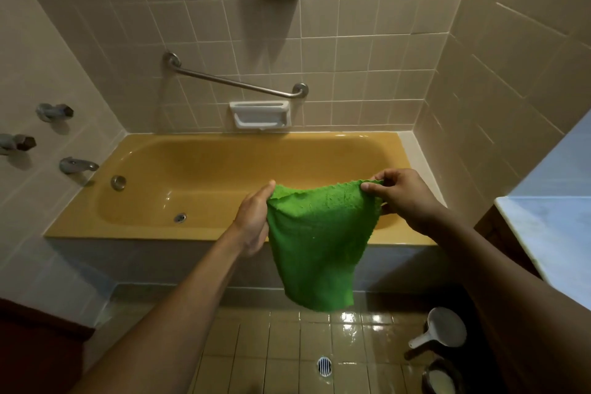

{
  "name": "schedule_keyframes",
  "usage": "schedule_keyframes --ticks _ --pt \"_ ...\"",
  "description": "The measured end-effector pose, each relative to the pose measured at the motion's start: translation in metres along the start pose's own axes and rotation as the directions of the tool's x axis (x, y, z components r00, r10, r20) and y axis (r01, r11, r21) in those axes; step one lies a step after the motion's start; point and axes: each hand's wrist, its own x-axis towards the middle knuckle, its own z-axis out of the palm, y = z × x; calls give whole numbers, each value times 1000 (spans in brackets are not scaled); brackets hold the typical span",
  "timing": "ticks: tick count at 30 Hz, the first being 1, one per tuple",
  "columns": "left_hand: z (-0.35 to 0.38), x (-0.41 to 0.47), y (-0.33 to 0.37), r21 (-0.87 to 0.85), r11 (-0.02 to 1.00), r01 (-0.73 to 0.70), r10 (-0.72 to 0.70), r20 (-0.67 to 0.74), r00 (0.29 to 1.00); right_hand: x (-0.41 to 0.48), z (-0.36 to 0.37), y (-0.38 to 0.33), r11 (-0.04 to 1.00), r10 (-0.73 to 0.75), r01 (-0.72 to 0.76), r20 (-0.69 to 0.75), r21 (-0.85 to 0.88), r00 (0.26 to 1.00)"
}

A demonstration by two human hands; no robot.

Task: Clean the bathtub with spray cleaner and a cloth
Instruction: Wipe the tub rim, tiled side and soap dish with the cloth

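A green terry cloth (319, 243) hangs spread in the air in front of the tub's near rim. My left hand (254, 221) grips its upper left corner and my right hand (404, 198) pinches its upper right corner. Behind it lies the mustard-yellow bathtub (204, 166), with a drain (180, 218) in its floor and an overflow plate (118, 183) on its left end. No spray bottle is in view.
Taps and a spout (78, 165) jut from the left wall. A grab bar (236, 84) and a soap dish (259, 114) are on the back wall. A counter (550, 230) stands at right. A scoop (443, 328) and floor drain (324, 366) are on the wet tiles.
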Motion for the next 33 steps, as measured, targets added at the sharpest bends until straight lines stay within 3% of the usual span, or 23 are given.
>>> schedule_keyframes --ticks 2,4,8,10,12,14,19,25,30,33 --pt "-2 -5 2 -64 998 24 -13 167 986 1 0 -4 1000 -4 4 1 -7 1000" --pt "-5 -5 6 -87 996 4 14 208 978 2 -1 -8 1000 -7 6 -5 -12 1000" --pt "-10 1 11 130 979 -156 159 -16 987 3 -2 -15 1000 -12 12 -9 -24 1000" --pt "-14 3 14 245 939 -242 256 -25 966 5 -3 -16 997 -28 24 -52 -72 998" --pt "-10 0 20 334 896 -294 312 1 950 8 -4 -15 939 -101 67 -84 -338 991" --pt "-3 2 22 398 862 -314 335 16 942 7 6 -20 797 -202 150 -24 -585 979" --pt "9 7 30 597 746 -296 325 62 944 1 57 -44 832 -342 410 236 -375 910" --pt "-14 0 51 703 655 -275 342 48 938 10 99 -56 785 -396 471 258 -402 881" --pt "-40 -3 63 715 646 -266 358 24 933 18 125 -69 696 -459 518 247 -497 853" --pt "-53 -3 65 690 652 -314 374 69 925 17 135 -80 706 -502 548 228 -449 834"
